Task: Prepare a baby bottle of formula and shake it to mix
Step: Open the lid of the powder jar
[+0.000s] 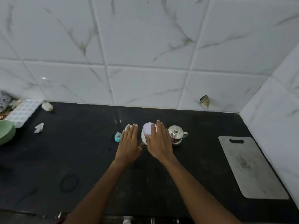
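**A:** Big stuff first?
**B:** Dark surface point(80, 151). Grey cutting board point(252, 168) lies well right of both grips.

**A:** Grips?
**B:** Left grip point(129, 143): fingers straight, apart, holding nothing, tips over a small white item point(127, 126). Could be the bottle, can't tell. Right grip point(159, 143): fingers straight across the white tub point(148, 128), thumb against its side, not clamped.

**A:** Rest?
**B:** Steel kettle point(175, 135) just right of the right grip. Teal teat ring point(117, 136) just left of the left grip.

**A:** Step?
**B:** Early, I'd say: getting at the tub, nothing mixed yet. Next move probably needs one grip steadying the tub while the other curls round the lid.
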